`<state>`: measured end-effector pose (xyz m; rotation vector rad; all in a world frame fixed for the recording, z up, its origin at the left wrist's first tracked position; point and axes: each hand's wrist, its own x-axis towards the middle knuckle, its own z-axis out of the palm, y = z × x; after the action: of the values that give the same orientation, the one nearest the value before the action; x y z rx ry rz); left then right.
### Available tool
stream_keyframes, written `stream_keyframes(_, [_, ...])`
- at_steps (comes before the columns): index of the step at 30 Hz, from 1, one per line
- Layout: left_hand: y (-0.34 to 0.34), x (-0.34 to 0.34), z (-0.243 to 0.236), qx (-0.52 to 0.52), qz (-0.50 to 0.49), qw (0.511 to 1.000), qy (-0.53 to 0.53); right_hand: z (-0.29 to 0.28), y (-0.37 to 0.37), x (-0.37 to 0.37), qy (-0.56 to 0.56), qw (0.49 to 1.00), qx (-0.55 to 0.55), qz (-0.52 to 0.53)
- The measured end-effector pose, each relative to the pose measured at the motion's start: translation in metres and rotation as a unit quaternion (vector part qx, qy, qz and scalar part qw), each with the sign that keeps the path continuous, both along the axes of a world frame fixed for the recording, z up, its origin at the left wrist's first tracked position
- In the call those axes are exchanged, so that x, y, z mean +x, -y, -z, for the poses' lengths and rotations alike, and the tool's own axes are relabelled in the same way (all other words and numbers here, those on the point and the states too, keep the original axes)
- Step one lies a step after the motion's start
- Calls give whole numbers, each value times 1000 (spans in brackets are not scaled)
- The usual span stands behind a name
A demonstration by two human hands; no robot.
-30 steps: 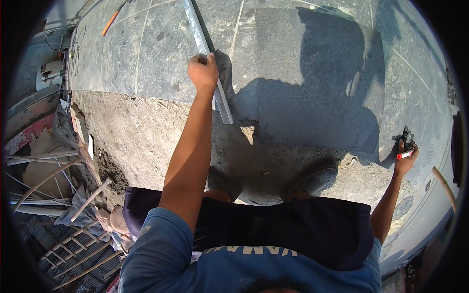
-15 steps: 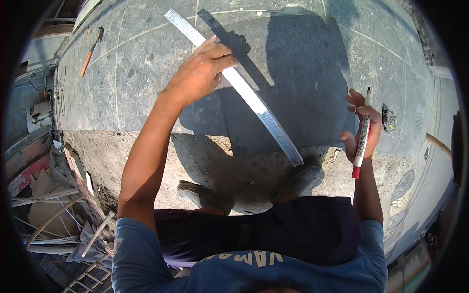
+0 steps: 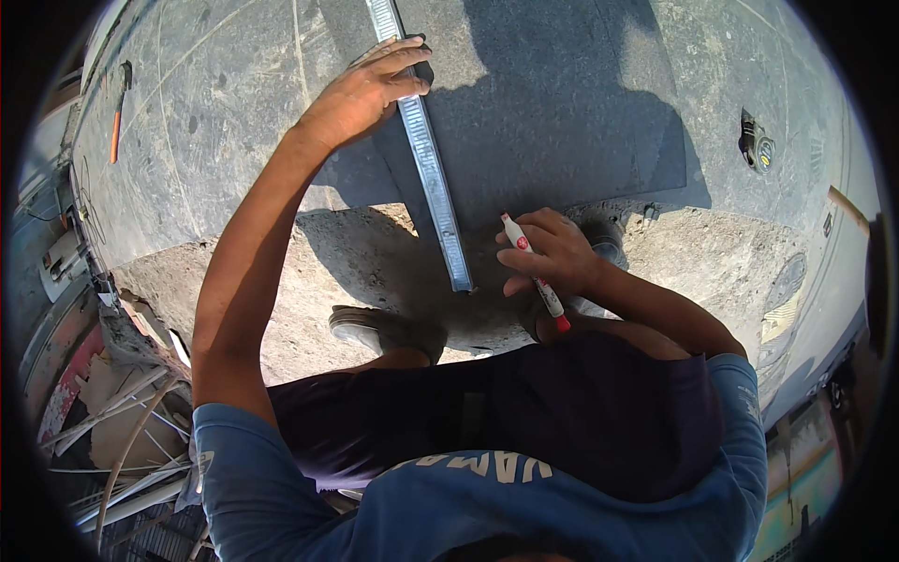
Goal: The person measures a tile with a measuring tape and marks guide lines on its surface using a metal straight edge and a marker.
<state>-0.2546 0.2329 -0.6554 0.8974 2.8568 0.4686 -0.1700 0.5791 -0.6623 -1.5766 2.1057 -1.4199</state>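
My left hand (image 3: 361, 98) grips a long silvery metal straightedge (image 3: 431, 187) near its upper part, fingers curled over it. The bar lies lengthwise over the left part of a dark grey slab (image 3: 590, 131), its near end above rough ground. My right hand (image 3: 552, 258) holds a white marker (image 3: 522, 239) with a red cap at the rear, its tip pointing up and left, just right of the bar's near end. A black tape measure (image 3: 754, 140) lies on the grey tiles to the right, away from both hands.
An orange-handled hammer (image 3: 116, 131) lies on tiles (image 3: 206, 112) at the left. My boots (image 3: 375, 328) stand on rough concrete (image 3: 665, 253). Sticks, pipes and scrap (image 3: 122, 431) fill the lower left. A wooden piece (image 3: 847, 211) sits at the right edge.
The tape measure, earlier in my right hand, now lies on the tiles. That hand has moved leftward with the marker. My left hand has shifted the bar, which is now less slanted than half a second ago.
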Motion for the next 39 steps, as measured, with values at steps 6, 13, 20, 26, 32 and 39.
stream_keyframes(6, [1, 4, 4, 7, -22, 1000, 3, 10, -1, 0, -47, 999, 8, 5])
stream_keyframes(13, [-9, 12, -1, -8, -72, 996, -42, 31, 7, 31, -82, 995, 50, -23])
stream_keyframes(20, [-52, 16, 36, 215, -471, 848, -109, 42, 8, 49, 55, 993, 56, -87])
stream_keyframes(26, [-71, 7, 53, 194, -514, 816, -176, 49, 11, 53, 54, 988, 76, -121])
stream_keyframes(32, [-69, 3, 48, 253, -506, 802, -192, 47, 9, 51, 52, 990, 47, -125])
stream_keyframes(39, [-59, -20, -12, 677, -486, 552, 37, 0, 30, 14, -8, 987, -117, -109])
